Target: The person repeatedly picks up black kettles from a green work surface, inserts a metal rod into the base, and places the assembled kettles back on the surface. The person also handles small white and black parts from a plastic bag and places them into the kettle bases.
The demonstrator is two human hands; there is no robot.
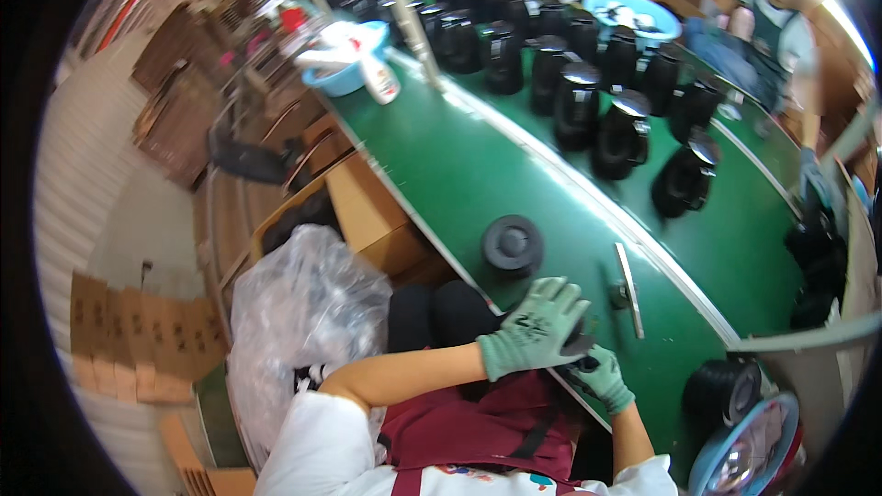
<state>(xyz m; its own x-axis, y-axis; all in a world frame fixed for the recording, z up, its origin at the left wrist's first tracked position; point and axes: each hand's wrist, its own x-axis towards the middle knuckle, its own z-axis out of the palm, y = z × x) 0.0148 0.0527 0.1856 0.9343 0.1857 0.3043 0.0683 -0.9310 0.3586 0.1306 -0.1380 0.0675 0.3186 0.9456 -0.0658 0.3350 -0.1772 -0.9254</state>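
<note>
Dark part (579,346): sitting between both gloved hands at the near edge of the green worktable (413,174); fingers and blur are hiding its exact form.
Left hand (540,323): laying fairly straight fingers over the part; whether they are pinching it, I cannot tell.
Right hand (604,380): curling around the part's lower side, seemingly gripping it.
Step in hand: the person is apparently working the part two-handed; the finer action is not showing.
Next move: probably calling for the right hand's steady hold, with the left fingers settling squarely on the part.
Round black piece (512,246): resting on the worktable beyond the left hand, apart from it.
Metal bar (629,289): lying beyond the hands, near the pale rail (551,174).
Black lidded jugs (625,133): standing grouped across that rail, untouched by either hand.
</note>
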